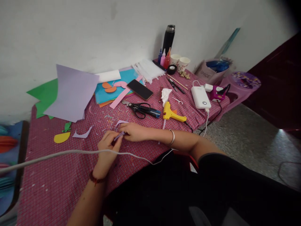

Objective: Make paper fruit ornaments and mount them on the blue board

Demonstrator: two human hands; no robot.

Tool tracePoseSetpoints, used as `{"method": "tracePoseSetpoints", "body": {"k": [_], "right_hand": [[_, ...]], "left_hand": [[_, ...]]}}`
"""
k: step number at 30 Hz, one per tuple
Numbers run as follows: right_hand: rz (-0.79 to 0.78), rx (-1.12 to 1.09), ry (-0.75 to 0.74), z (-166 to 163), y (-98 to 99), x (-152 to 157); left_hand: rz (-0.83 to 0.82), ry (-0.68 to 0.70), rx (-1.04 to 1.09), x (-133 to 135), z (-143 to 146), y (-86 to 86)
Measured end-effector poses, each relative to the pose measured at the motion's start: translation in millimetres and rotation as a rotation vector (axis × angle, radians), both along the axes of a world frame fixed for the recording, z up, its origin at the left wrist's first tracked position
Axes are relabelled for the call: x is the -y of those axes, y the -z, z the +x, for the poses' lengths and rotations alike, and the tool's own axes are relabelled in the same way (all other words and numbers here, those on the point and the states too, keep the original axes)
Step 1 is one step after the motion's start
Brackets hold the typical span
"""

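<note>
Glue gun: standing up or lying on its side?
On its side: the yellow glue gun lies with its handle along the tablecloth.

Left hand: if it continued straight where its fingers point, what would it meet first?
Beyond the purple paper it pinches, the left hand would probably meet the right hand first, though depth is unclear.

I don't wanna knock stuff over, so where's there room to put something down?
Most room: near-left on the tablecloth, between the left forearm and the cloth's left edge, with tiny scraps. A slim gap lies between glue gun and power bank. It's crowded around the scissors and phone, and by the bottles and cups.
</note>
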State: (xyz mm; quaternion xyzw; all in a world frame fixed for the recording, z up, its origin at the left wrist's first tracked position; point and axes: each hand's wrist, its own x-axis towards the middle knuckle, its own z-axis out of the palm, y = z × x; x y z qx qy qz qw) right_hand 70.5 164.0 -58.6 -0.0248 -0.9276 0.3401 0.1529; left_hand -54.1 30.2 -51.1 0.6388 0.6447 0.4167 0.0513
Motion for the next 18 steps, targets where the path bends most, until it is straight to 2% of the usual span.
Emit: {"method": "tracePoseSetpoints", "body": {"k": [9,15,18], "right_hand": [[-0.009,-0.006,0.011,-0.4,3.6,-1.5],[0.012,-0.007,0.025,-2.0,7.5,-2.3],[0.018,0.011,0.004,-4.1,10.1,-3.2]], "left_hand": [[0.003,-0.041,-0.026,1.8,-0.7,-0.7],[-0.111,0.044,-0.093,-1.1,-7.3,5.0],[-0.155,0.04,-0.093,-3.0,-9.9,8.6]]}}
